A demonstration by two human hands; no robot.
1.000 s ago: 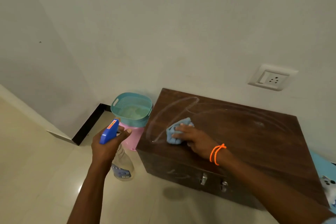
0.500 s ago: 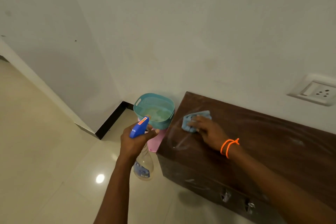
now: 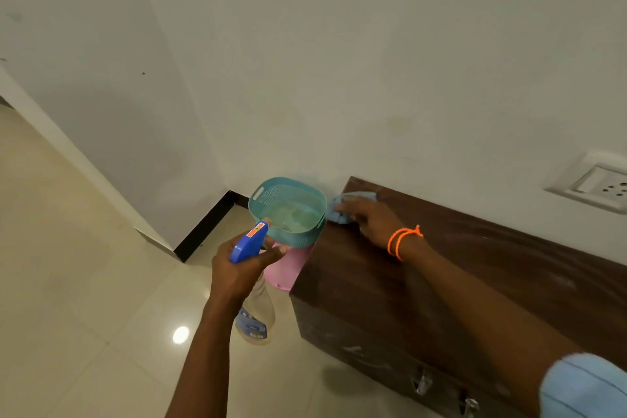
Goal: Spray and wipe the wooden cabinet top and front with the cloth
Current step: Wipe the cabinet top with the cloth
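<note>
A dark wooden cabinet [image 3: 475, 282] stands against the white wall on the right. My right hand [image 3: 373, 219], with an orange band on the wrist, presses a light blue cloth [image 3: 349, 205] onto the cabinet top at its far left corner. My left hand [image 3: 242, 266] holds a clear spray bottle [image 3: 256, 312] with a blue trigger head, in the air left of the cabinet. Metal latches [image 3: 422, 382] show on the cabinet front near the bottom edge.
A teal perforated basket [image 3: 288, 210] sits on a pink stool [image 3: 288, 268] right beside the cabinet's left end. A wall socket [image 3: 597, 185] is above the cabinet. Glossy tiled floor [image 3: 84, 282] spreads to the left, with a wall corner behind.
My right hand slid the cloth across the top from the front left area to the far left corner. My view turned left, and the spray bottle stayed in my left hand.
</note>
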